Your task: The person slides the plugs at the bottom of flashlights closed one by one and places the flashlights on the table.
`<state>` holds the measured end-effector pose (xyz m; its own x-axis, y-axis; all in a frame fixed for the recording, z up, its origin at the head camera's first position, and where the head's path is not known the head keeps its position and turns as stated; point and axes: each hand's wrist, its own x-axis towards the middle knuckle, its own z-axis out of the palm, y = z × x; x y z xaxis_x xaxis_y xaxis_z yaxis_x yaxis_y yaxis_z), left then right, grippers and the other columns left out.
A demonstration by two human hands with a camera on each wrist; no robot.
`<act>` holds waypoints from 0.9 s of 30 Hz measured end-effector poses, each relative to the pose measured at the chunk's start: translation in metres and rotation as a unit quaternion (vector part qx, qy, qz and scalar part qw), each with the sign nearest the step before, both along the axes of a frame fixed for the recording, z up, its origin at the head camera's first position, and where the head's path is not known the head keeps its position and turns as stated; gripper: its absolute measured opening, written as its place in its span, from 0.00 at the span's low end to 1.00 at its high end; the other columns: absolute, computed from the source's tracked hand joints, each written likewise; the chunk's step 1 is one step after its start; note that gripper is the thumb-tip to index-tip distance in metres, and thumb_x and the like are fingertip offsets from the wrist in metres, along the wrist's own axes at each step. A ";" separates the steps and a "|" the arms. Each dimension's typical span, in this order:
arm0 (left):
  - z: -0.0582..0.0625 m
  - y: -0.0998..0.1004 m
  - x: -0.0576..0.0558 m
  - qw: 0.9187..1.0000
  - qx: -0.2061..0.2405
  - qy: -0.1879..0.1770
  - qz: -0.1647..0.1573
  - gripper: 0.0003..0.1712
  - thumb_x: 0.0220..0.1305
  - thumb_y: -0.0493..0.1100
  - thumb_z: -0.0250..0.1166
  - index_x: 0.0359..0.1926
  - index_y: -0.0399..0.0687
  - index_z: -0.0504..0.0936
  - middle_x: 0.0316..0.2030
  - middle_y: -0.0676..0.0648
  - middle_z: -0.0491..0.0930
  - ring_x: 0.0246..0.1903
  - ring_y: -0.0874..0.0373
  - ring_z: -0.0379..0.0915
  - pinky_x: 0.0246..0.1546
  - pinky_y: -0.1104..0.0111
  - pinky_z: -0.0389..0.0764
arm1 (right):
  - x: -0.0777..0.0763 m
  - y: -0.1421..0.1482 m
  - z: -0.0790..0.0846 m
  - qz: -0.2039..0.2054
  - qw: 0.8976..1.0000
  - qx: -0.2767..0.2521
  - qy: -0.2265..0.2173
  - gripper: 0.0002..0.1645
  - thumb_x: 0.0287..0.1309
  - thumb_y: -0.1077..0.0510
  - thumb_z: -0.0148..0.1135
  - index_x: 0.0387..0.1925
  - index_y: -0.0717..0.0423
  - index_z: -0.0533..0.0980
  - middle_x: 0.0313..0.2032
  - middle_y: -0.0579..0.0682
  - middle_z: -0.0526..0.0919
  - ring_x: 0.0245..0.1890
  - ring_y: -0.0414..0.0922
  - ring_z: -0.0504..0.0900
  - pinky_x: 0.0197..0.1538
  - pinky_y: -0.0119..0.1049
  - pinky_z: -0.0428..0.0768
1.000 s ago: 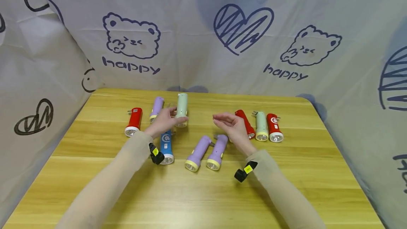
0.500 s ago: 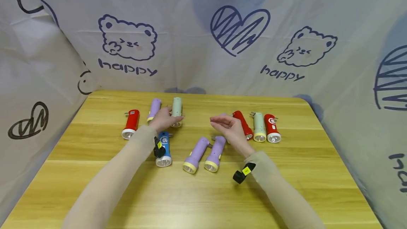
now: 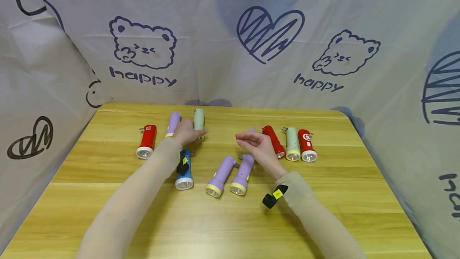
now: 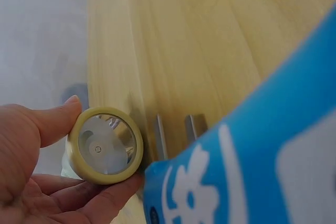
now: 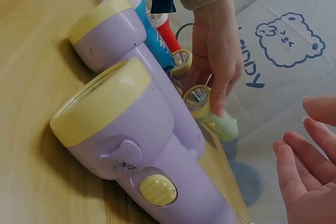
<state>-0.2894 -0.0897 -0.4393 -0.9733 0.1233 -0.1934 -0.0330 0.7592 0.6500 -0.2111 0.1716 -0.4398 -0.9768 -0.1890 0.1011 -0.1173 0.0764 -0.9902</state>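
Note:
My left hand (image 3: pixel 187 132) grips a light green flashlight (image 3: pixel 199 119) at the back of the table. In the left wrist view, thumb and fingers surround its yellow head, the lens (image 4: pixel 100 148) facing the camera. A purple flashlight (image 3: pixel 174 121) stands just left of it, partly behind the hand. Nearer me, a blue flashlight (image 3: pixel 185 183) lies under the left wrist. My right hand (image 3: pixel 260 147) hovers with loosely bent fingers and holds nothing. Two purple flashlights, one at the left (image 3: pixel 221 177) and one at the right (image 3: pixel 245 175), lie beside and below it.
At the left lies a red flashlight (image 3: pixel 147 139). Right of my right hand are a red flashlight (image 3: pixel 274 141), a green one (image 3: pixel 292 143) and another red one (image 3: pixel 307 143). Part of a purple flashlight (image 3: pixel 251 130) shows behind that hand. A printed cloth (image 3: pixel 215 79) hangs behind the table.
My left hand has brought the green flashlight slightly left and down, closer to the purple one, and the left wrist has swung right over the blue flashlight. My right hand has hardly moved.

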 end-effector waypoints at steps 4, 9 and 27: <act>0.000 0.005 0.000 1.000 -0.013 0.018 -0.012 0.21 0.67 0.50 0.67 0.44 0.33 0.78 0.33 0.42 0.78 0.29 0.53 0.70 0.29 0.68 0.71 | 0.001 -0.001 -0.001 0.001 1.000 0.006 0.003 0.17 0.64 0.65 0.66 0.52 0.68 0.80 0.52 0.64 0.85 0.45 0.30 0.86 0.52 0.27 0.85; -0.001 0.011 0.001 0.998 -0.041 0.046 -0.028 0.19 0.66 0.50 0.67 0.39 0.34 0.79 0.31 0.42 0.78 0.29 0.51 0.71 0.32 0.64 0.74 | 0.002 -0.002 0.000 0.005 1.000 0.008 0.002 0.17 0.64 0.64 0.65 0.52 0.68 0.80 0.54 0.67 0.84 0.45 0.30 0.86 0.51 0.27 0.84; 0.007 0.001 0.003 0.990 -0.108 0.077 -0.049 0.34 0.65 0.45 0.65 0.67 0.32 0.70 0.58 0.31 0.80 0.54 0.37 0.78 0.58 0.48 0.79 | 0.002 0.000 0.002 0.007 1.000 0.026 -0.007 0.17 0.65 0.64 0.65 0.53 0.67 0.80 0.55 0.67 0.83 0.46 0.32 0.86 0.52 0.27 0.84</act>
<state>-0.2863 -0.0884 -0.4322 -0.9789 0.1899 -0.0751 0.1344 0.8761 0.4630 -0.2088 0.1711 -0.4380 -0.9754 -0.2067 0.0768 -0.1045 0.1266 -0.9864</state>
